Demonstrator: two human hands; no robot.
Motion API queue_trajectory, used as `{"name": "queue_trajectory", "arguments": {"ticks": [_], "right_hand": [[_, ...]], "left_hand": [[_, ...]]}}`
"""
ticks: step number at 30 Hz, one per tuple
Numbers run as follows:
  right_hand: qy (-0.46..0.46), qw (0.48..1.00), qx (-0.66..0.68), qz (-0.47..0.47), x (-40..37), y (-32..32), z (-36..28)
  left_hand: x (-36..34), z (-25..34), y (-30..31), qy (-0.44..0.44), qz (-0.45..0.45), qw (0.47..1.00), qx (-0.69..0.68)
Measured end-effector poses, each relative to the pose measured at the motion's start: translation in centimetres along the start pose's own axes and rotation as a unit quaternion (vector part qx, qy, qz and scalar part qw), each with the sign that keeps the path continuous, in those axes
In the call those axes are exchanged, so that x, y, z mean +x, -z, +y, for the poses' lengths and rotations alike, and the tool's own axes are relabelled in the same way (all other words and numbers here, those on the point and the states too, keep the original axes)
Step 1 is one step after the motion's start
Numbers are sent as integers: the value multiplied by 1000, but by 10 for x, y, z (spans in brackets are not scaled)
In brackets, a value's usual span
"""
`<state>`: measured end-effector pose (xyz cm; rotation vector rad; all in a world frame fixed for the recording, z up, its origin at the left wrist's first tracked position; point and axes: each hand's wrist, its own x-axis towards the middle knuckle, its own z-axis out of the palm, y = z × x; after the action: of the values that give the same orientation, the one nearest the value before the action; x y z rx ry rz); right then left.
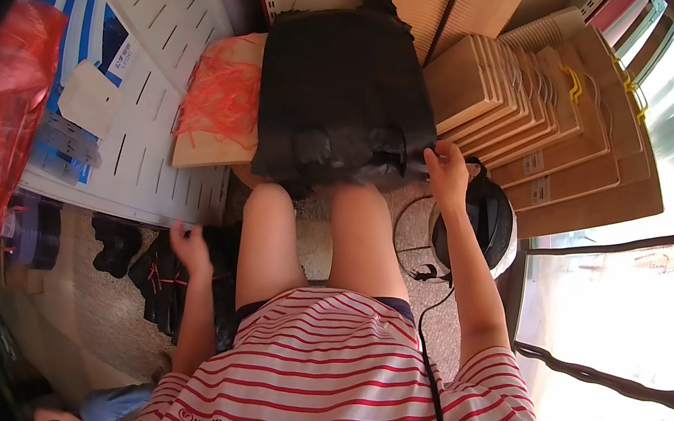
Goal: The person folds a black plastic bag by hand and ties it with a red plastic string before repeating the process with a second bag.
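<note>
A stack of black plastic bags [345,84] lies in front of my knees, its near edge showing two handle-like cutouts. My right hand [447,172] is at the stack's lower right corner, thumb and fingertips closed on the plastic edge. Down at the left, my left hand [190,249] is raised with its fingers apart and nothing visible in it. It is nearest to black bag bundles [165,286] tied with red string, lower down. Left of the stack, a tangle of red strings [221,89] lies on a light board [192,150].
Wooden boards [527,125] with yellow hooks lean at the right. A round black-and-white appliance [489,222] and a black cable [430,342] are by my right arm. A white slotted panel [141,112] and red plastic bag [9,116] stand left. Another person's blue clothing [111,406] shows lower left.
</note>
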<state>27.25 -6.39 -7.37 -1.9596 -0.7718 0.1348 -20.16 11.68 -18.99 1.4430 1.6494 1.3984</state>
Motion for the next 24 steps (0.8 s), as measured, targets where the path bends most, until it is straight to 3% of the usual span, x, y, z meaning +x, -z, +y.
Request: {"name": "queue_trajectory", "arguments": {"ticks": [1,3,5,8,10,14,16,17,19,24], "right_hand": [[3,1000,0,-2,4,-2,1],[40,991,-124,16,11,-7,5],[7,991,-135,-13,15,-7,-3],[-44,990,-127,-41,20,-4,-9],[-62,992,-106,-40,23,-1,-8],[-69,993,-60,-70,38,9,-10],[-71,992,-55,-90,46,14,-11],[-62,991,-56,-109,52,17,-10],[-53,989,-56,-127,57,20,-16],[-18,985,-41,-164,65,27,-29]], "left_hand": [[-8,37,-19,-19,-67,997,-34],[-15,99,-51,-42,-206,976,-58],[-14,119,-87,-63,-281,954,-81],[-14,147,-127,-59,-282,955,-75],[-8,147,-142,14,-334,937,-98],[2,143,-146,-45,-283,958,26],[6,155,-137,17,-348,935,-57],[6,163,-133,17,-349,935,-56],[4,183,-126,117,-349,929,-23],[-1,179,-121,150,-391,906,-56]]}}
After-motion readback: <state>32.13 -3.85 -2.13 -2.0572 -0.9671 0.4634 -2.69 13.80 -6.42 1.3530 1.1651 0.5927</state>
